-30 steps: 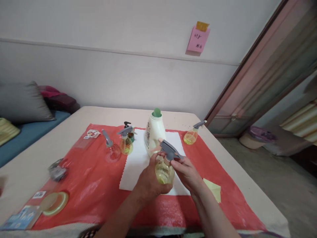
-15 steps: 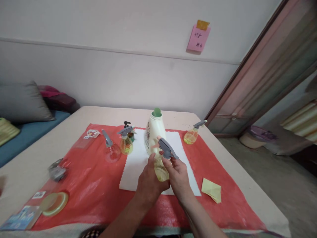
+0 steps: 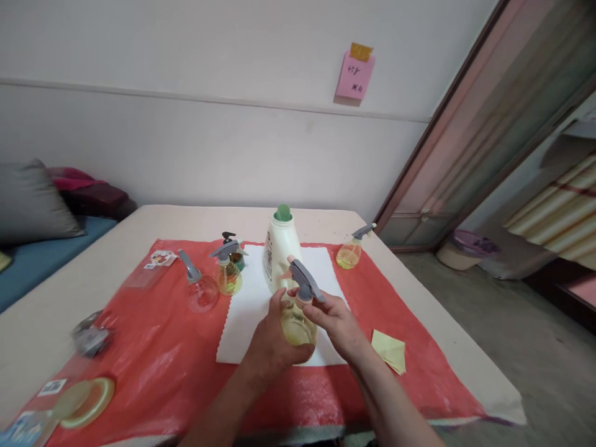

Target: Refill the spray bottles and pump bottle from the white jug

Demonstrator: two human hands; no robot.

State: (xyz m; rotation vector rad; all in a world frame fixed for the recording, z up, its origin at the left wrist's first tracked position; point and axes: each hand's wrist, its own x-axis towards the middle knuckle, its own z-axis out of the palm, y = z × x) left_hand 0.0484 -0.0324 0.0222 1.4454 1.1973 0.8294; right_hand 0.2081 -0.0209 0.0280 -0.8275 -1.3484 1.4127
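My left hand (image 3: 270, 344) is wrapped round the round body of a small clear spray bottle (image 3: 297, 324) holding yellowish liquid. My right hand (image 3: 338, 324) grips the neck just under its grey trigger head (image 3: 302, 282), fingers closed. The bottle is held upright above a white cloth (image 3: 246, 313) that lies on a red mat (image 3: 153, 354). Right behind it stands a white jug with a green cap (image 3: 278, 248).
Other spray bottles stand on the mat: an empty clear one (image 3: 200, 288), a yellow one (image 3: 228, 270), another (image 3: 349, 251) at the far right. A folded yellow cloth (image 3: 388, 351) lies right of my hands. A round lid (image 3: 86, 397) and packets sit at the left.
The trigger head has turned between my fingers and the bottle has moved slightly left and nearer the white jug. My head has shifted, so the scene slid left.
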